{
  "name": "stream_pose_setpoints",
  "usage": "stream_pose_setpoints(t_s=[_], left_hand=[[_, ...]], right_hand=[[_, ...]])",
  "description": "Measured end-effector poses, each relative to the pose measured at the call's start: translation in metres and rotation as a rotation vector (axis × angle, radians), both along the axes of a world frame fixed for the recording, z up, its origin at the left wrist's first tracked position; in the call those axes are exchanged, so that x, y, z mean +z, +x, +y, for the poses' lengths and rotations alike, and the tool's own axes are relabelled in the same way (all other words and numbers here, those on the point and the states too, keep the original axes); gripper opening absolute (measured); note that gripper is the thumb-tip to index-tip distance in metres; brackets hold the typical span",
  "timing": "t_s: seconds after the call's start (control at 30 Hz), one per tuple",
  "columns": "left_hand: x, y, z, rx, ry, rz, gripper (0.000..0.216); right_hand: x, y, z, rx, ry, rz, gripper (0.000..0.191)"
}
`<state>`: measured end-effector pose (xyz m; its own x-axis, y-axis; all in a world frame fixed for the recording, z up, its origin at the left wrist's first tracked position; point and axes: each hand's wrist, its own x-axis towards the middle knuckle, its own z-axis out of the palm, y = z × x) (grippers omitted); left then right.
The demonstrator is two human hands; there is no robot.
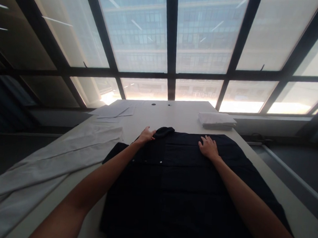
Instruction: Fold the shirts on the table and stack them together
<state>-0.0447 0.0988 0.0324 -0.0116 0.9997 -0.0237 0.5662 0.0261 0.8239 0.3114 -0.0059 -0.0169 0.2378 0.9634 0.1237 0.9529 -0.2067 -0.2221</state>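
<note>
A dark navy shirt [187,186] with a collar and small white buttons lies spread over the white table in front of me. At its far left edge, beside the collar [165,131], my left hand [147,135] is closed on the cloth, with the fingertips partly hidden against the dark fabric. My right hand [209,147] rests flat on the shirt's upper right part, its fingers spread. The near part of the shirt is very dark, so its folds hardly show.
White cloth [72,153] is draped along the left side of the table [162,113]. Loose paper sheets [116,111] lie at the far left, and a folded white stack [216,120] sits at the far right. Large windows [143,31] stand behind.
</note>
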Motion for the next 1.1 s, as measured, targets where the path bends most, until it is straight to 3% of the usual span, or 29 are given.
stream_pose_setpoints(t_s=[0.2,0.37,0.53,0.67,0.77,0.9,1.1], left_hand=[[0.004,0.001,0.01,0.027,-0.069,0.026,0.076],[0.004,-0.001,0.0,-0.039,0.119,0.054,0.069],[-0.004,-0.005,-0.031,-0.367,0.555,0.338,0.062],[-0.012,-0.015,-0.054,-0.59,0.676,0.449,0.079],[-0.014,-0.021,-0.058,-0.541,0.705,0.392,0.083],[-0.008,-0.009,-0.044,-0.386,0.686,0.371,0.057],[-0.008,0.044,-0.021,-0.526,0.41,0.552,0.046]], right_hand=[[0.001,0.0,0.001,0.002,0.004,0.006,0.056],[0.001,0.0,0.0,0.003,0.002,0.006,0.056],[0.0,-0.001,0.0,0.008,0.022,-0.007,0.056],[-0.001,-0.001,0.001,0.01,0.044,0.002,0.055],[-0.002,-0.001,0.001,0.011,0.052,0.008,0.055],[-0.002,0.0,0.0,0.006,0.052,0.012,0.055],[-0.002,0.001,0.0,-0.003,0.028,0.011,0.056]])
